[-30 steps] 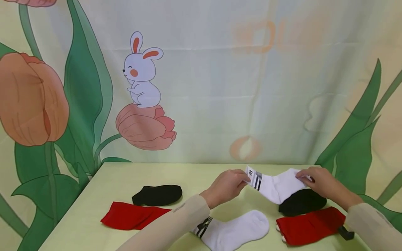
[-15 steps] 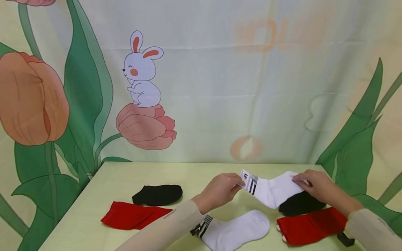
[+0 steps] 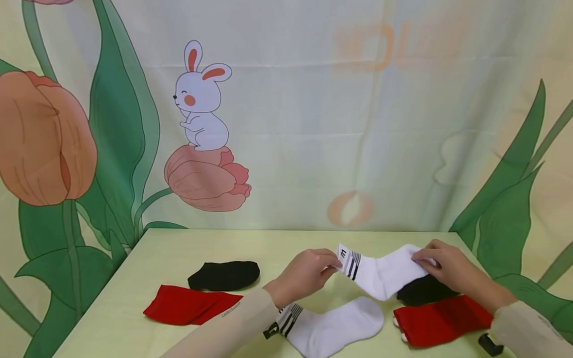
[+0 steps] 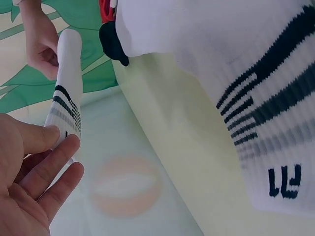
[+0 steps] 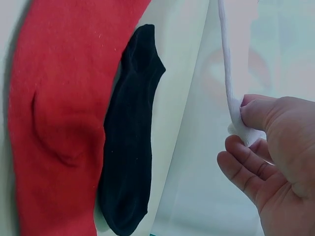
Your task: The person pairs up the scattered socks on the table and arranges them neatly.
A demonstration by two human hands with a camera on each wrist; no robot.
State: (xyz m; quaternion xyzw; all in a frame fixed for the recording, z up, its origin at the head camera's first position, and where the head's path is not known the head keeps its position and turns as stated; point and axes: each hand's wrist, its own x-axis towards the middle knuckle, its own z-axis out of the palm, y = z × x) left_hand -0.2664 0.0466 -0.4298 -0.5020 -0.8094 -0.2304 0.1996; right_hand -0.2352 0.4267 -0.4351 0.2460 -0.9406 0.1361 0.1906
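Observation:
A white sock (image 3: 378, 271) with dark stripes at its cuff is held up between both hands, above the table. My left hand (image 3: 306, 276) pinches the striped cuff between thumb and fingers, as the left wrist view also shows with that hand (image 4: 37, 172). At the other end, my right hand (image 3: 456, 266) pinches the toe; in the right wrist view its thumb and fingers (image 5: 256, 172) grip the white cloth. Lying below on the table is a second white striped sock (image 3: 335, 325), its cuff near the left sleeve.
A black sock (image 3: 226, 276) and a red sock (image 3: 188, 306) lie at the left, the red one partly behind the left sleeve. At the right are another black sock (image 3: 425, 291) and another red sock (image 3: 443, 320). A printed cloth (image 3: 286, 124) hangs behind the table (image 3: 134, 278).
Both hands have moved a little left and slightly nearer with the white sock stretched between them. The socks on the table stay in place.

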